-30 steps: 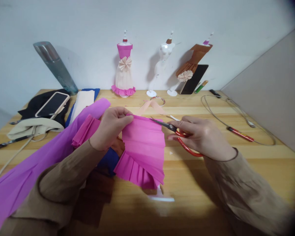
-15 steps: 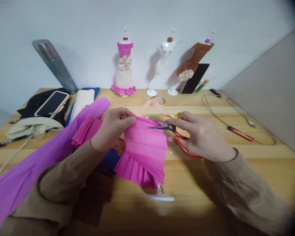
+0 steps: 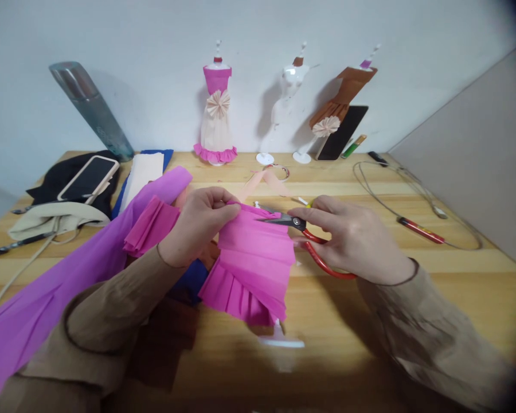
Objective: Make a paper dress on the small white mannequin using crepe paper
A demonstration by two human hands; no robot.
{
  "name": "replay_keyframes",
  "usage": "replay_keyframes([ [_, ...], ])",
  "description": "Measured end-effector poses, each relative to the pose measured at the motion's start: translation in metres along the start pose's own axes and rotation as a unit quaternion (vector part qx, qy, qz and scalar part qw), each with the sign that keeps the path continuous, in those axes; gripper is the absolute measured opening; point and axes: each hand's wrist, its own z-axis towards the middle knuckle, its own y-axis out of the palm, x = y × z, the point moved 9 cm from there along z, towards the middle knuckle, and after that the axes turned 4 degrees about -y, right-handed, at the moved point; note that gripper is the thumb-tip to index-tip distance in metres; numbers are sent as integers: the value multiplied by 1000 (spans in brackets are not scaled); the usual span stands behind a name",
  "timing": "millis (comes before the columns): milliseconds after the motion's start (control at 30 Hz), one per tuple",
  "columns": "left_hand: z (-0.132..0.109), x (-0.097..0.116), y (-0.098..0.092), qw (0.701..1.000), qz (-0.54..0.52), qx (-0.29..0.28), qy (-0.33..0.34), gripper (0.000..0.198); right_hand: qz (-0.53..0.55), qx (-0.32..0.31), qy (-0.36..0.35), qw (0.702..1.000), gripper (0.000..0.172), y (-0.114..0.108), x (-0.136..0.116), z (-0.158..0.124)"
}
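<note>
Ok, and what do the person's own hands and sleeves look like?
The left hand and right hand are bare: no gloves, rings or watch show. The left sleeve and right sleeve are long, plain brown and wrinkled, with a darker line at each wrist edge.

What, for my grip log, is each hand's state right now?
Left hand: closed, pinching pink crepe paper near its top edge.
Right hand: closed, holding red-handled scissors.
</note>
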Motion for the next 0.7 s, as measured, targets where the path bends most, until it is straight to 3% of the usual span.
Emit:
replay_keyframes([
  [500, -2, -2, 0, 999, -38, -7, -31, 7, -30, 34, -23, 999, 50, -6, -5, 0],
  [700, -2, -3, -1, 999, -30, 2, -35, 7, -25, 34, -20, 999, 43, -5, -3, 0],
])
